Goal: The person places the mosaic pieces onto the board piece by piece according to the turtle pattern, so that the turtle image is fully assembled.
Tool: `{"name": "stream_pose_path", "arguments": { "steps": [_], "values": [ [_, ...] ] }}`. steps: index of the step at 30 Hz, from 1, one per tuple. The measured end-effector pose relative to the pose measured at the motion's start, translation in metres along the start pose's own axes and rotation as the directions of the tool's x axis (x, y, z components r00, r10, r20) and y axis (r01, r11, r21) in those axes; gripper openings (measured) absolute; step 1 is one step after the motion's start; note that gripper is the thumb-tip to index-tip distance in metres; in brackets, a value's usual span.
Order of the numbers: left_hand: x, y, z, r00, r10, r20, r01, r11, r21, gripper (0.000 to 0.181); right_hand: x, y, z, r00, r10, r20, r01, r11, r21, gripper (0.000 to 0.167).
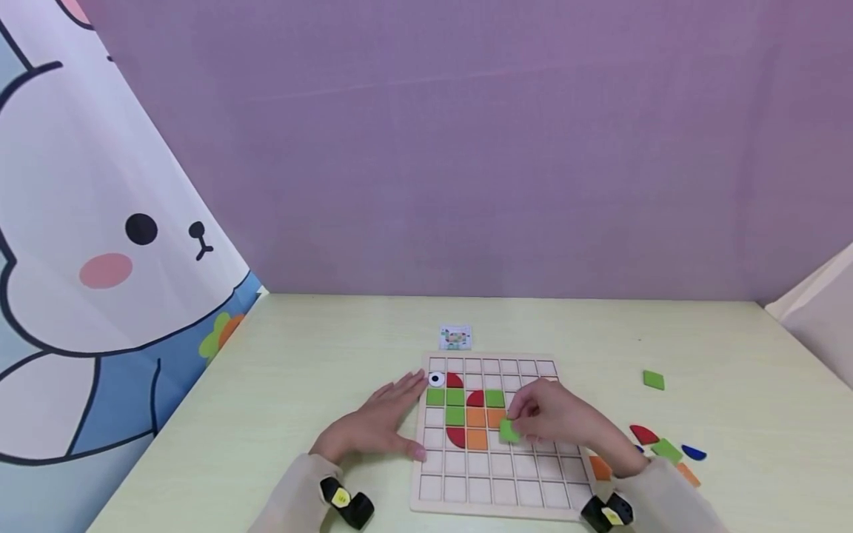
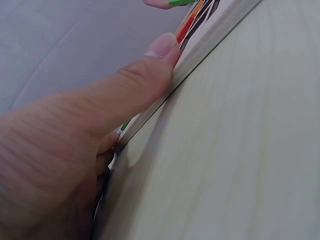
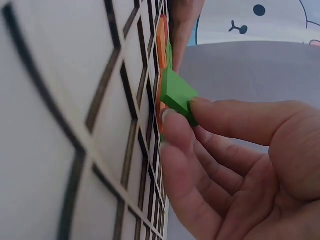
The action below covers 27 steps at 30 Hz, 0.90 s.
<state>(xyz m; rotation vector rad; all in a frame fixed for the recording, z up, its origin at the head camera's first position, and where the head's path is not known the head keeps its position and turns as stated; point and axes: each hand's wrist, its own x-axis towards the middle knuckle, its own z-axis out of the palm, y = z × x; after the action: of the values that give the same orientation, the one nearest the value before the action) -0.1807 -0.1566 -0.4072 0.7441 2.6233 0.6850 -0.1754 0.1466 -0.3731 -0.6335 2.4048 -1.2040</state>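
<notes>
A white grid board (image 1: 448, 488) with a wooden frame lies on the table. Green, orange and red pieces fill some of its squares, along with a round eye piece (image 1: 436, 379) at the upper left. My right hand (image 1: 556, 414) pinches a green square tile (image 3: 177, 95) between thumb and fingers, tilted just over the grid, right of the orange tiles (image 1: 476, 418). Fingers spread, my left hand (image 1: 376, 426) rests against the board's left edge; in the left wrist view its thumb (image 2: 145, 75) touches the frame's side.
Behind the board lies a small picture card (image 1: 456, 337). Loose pieces are scattered on the right: a green tile (image 1: 654, 380), a red quarter-round (image 1: 643, 434), a blue half-round (image 1: 694, 452) and several others. A purple partition (image 1: 506, 148) rises along the table's back edge.
</notes>
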Motion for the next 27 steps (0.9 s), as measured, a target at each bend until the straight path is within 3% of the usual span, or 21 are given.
{"name": "stream_pose_path", "arguments": {
  "steps": [6, 19, 27],
  "values": [
    [0.000, 0.000, 0.000, 1.000, 0.005, -0.002, -0.005, 1.000, -0.002, 0.109, 0.002, -0.002, 0.006, 0.999, -0.045, -0.002, 0.045, 0.998, -0.054, 0.003],
    [0.001, -0.002, 0.002, 1.000, 0.006, -0.005, -0.006, 1.000, 0.006, 0.109, 0.004, -0.006, 0.013, 0.999, -0.031, -0.022, 0.027, 0.985, -0.171, 0.006],
    [0.001, -0.002, 0.001, 1.000, 0.008, -0.002, -0.008, 1.000, 0.013, 0.110, 0.005, -0.005, 0.014, 0.998, -0.053, -0.044, 0.044, 0.981, -0.190, 0.007]
  ]
}}
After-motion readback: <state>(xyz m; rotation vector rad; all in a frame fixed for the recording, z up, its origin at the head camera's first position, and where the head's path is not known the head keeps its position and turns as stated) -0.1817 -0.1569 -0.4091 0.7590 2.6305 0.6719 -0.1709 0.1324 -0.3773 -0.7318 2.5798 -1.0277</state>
